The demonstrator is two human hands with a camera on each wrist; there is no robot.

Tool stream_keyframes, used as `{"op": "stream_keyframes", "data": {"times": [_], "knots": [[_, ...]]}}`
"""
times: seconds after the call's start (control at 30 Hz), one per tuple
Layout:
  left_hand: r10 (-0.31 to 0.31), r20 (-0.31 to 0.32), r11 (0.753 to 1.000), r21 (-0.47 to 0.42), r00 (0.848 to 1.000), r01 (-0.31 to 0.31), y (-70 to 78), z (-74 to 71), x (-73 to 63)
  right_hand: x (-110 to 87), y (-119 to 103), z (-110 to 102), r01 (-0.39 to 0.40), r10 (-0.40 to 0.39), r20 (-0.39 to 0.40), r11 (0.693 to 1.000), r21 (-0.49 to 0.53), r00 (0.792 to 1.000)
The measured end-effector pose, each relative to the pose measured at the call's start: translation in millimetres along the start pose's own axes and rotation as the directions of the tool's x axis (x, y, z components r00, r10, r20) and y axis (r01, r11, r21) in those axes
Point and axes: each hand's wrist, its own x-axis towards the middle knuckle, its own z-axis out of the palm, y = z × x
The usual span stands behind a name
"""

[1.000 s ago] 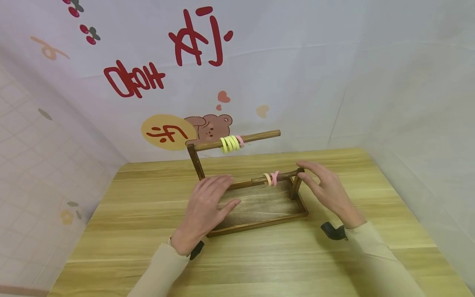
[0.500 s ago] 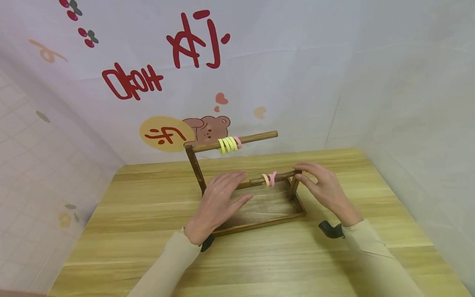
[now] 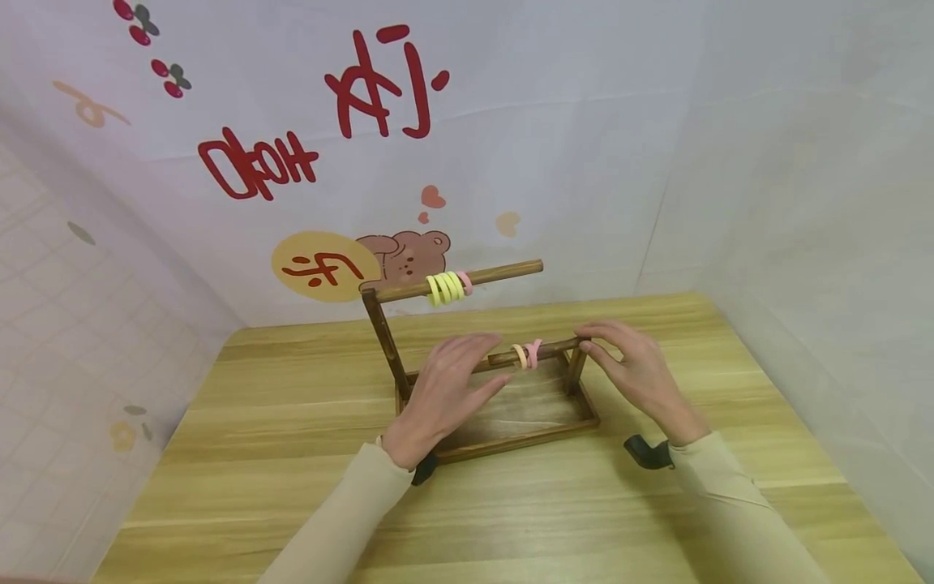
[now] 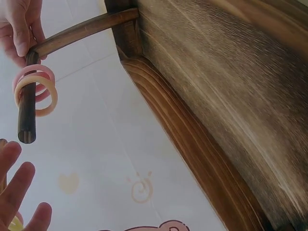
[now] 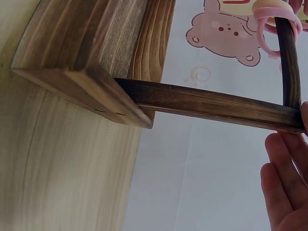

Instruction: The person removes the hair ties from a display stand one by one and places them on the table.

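Note:
A dark wooden rack (image 3: 518, 436) with a tray base carries a tall bar (image 3: 507, 272) at the back left and a lower bar (image 3: 558, 349) at the right. Peach (image 4: 54, 96) and pink (image 3: 534, 354) hair ties hang on the lower bar. My right hand (image 3: 642, 377) pinches the corner where this bar meets its short post (image 5: 207, 103). Close to the bar's free end, my left hand (image 3: 447, 389) holds nothing, fingers extended and thumb apart. Several yellow hair ties (image 3: 445, 289) and a pink one circle the tall bar.
The rack stands on a wood-grain table (image 3: 525, 519). Behind it hangs a white printed cloth (image 3: 584, 146) with red lettering and a bear. A black curved piece (image 3: 645, 453) sits at my right wrist, and another (image 3: 425, 468) under my left.
My left hand has moved right along the rack, toward the lower bar's free end. My right hand keeps its grip at the corner. The hair ties stay on their bars.

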Motion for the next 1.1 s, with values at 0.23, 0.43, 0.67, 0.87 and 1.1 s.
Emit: {"op": "stream_keyframes", "data": {"times": [0.23, 0.43, 0.67, 0.87, 1.1], "knots": [[-0.061, 0.025, 0.997, -0.045, 0.998, 0.062, 3.2, 7.8, 8.7, -0.6, 1, 1, -0.007, 0.007, -0.001, 1.000, 0.004, 1.000], [-0.118, 0.065, 0.990, -0.077, 0.991, 0.122, 5.8, 14.4, 15.5, -1.0, 2, 1, 0.001, -0.001, -0.015, 1.000, 0.010, 1.000], [-0.218, 0.119, 0.961, -0.144, 0.969, 0.234, 8.0, 19.9, 19.2, -0.3, 2, 0, -0.002, 0.002, -0.014, 1.000, 0.006, 1.000], [-0.306, 0.198, 0.918, -0.197, 0.931, 0.343, 7.5, 24.1, 20.3, 0.0, 1, -1, -0.002, 0.003, -0.009, 1.000, 0.011, 1.000], [-0.389, 0.294, 0.854, -0.240, 0.873, 0.462, 6.9, 26.9, 19.5, -0.1, 1, -1, 0.001, 0.000, -0.009, 1.000, 0.015, 1.000]]}}
